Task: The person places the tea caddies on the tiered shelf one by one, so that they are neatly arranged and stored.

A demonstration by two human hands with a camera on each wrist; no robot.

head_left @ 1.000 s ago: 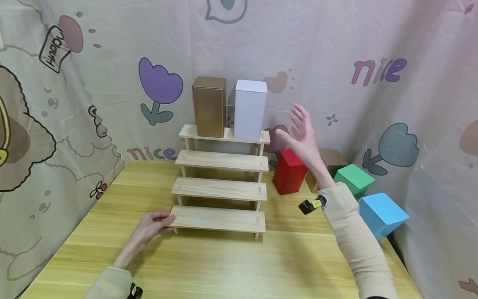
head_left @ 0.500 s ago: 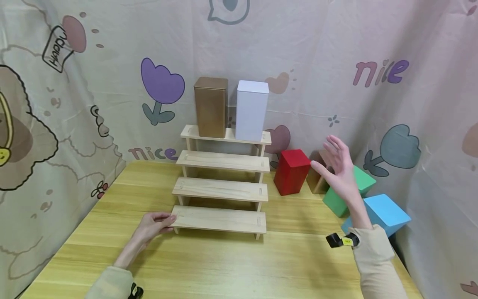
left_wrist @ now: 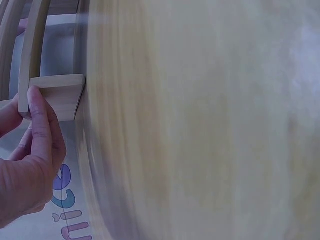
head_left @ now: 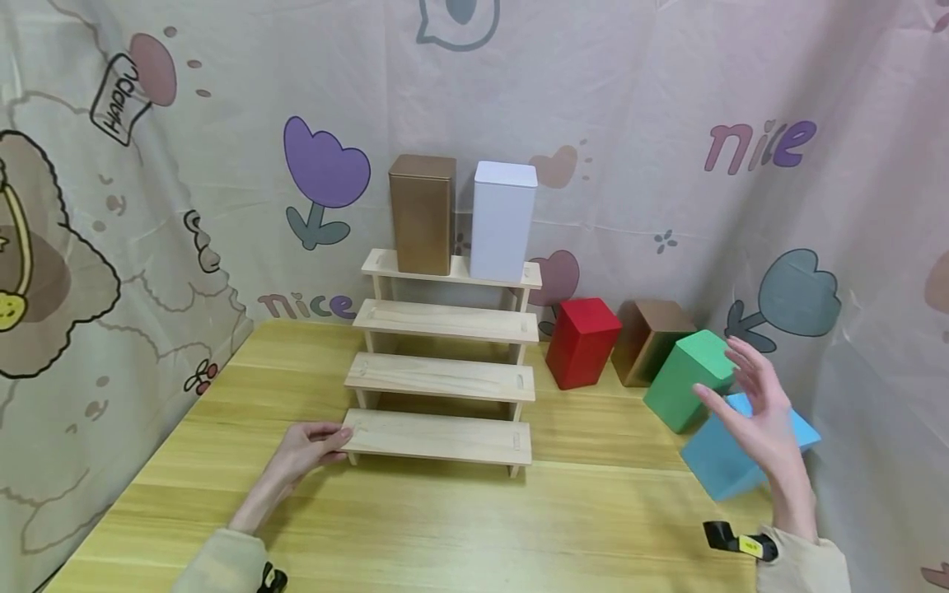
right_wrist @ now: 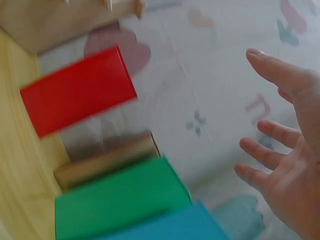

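A four-tier wooden step shelf [head_left: 437, 377] stands on the table. My left hand [head_left: 300, 453] pinches the left end of its lowest board between thumb and fingers, as the left wrist view also shows. On the top tier stand a brown box [head_left: 423, 216] and a white box [head_left: 504, 222], upright and a little apart. My right hand [head_left: 764, 420] holds nothing; its fingers are spread, in front of and above a blue box [head_left: 719, 461] that it partly hides in the head view. Beside the blue one stands a green box [head_left: 682, 383].
Further left in that row are a second brown box [head_left: 638, 346] and a red box [head_left: 582, 346], just right of the shelf. A printed cloth curtain [head_left: 630, 123] hangs close behind and along both sides of the wooden table [head_left: 474, 535].
My right hand has moved right and down, from beside the white box and above the red one to over the blue box. The left hand keeps its hold on the shelf.
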